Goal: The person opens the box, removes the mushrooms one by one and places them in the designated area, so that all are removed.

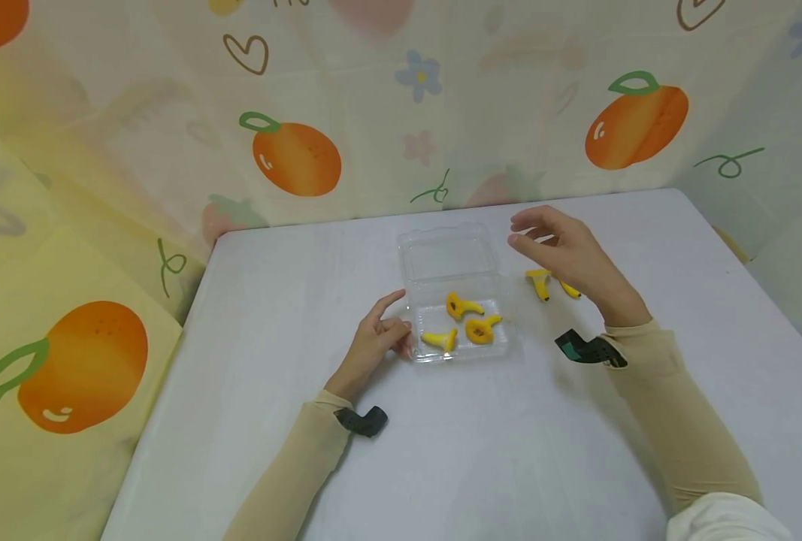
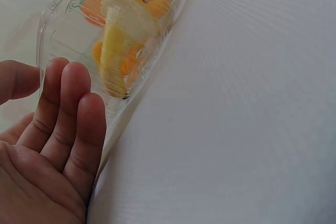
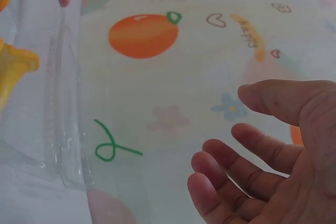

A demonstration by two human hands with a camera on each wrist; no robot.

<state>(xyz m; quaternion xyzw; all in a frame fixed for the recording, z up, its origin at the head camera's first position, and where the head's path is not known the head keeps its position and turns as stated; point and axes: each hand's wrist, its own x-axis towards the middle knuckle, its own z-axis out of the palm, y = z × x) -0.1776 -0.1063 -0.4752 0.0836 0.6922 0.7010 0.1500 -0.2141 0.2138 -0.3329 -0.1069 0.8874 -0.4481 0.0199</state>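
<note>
A clear plastic clamshell box lies on the table with its lid folded back. Inside are three yellow trumpet-shaped mushrooms: one at the back, one at the right, one at the front left. At the box's left side is my left hand, its loosely bent fingers against the clear wall. My right hand hovers to the right of the lid, fingers relaxed and apart, holding nothing. Just under it on the table lie two more yellow mushrooms, one partly hidden by the hand.
A white cloth covers the table. Behind it hangs a curtain printed with oranges, hearts and flowers, and more of it runs along the left side. Dark straps sit on both wrists.
</note>
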